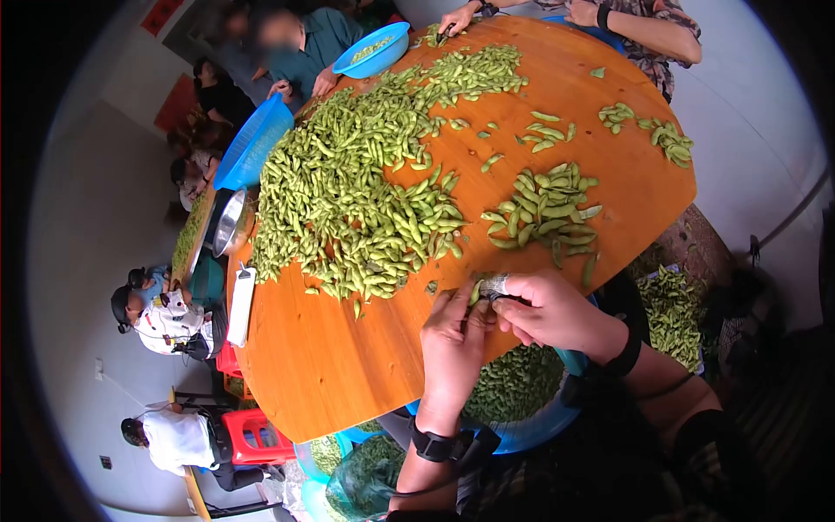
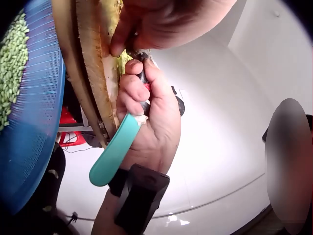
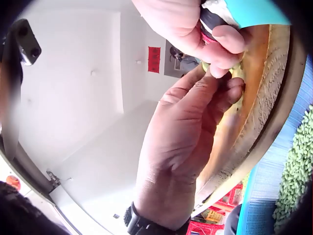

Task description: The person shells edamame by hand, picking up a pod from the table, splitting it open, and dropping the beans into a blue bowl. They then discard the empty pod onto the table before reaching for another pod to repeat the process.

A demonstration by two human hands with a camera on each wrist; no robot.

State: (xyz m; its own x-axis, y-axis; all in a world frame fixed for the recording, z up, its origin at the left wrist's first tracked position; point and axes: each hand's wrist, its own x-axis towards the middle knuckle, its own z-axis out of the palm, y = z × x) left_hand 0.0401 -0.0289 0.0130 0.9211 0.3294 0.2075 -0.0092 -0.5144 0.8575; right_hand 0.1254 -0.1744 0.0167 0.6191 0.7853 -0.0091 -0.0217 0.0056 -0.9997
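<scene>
Just over the near edge of the round wooden table, my two hands meet at the fingertips. My left hand pinches a green bean pod between thumb and fingers. My right hand has its fingers curled round a tool with a teal handle, which sticks out below the palm in the left wrist view. The tool's working end is hidden among the fingers, so I cannot tell its kind. Black and patterned wraps cover fingertips of the right hand. A small group of pods lies beyond my hands.
A large heap of pods covers the far left of the table. Under the edge stands a blue basin of shelled beans. Blue baskets, a steel bowl and a white tray line the far rim. Other people sit around.
</scene>
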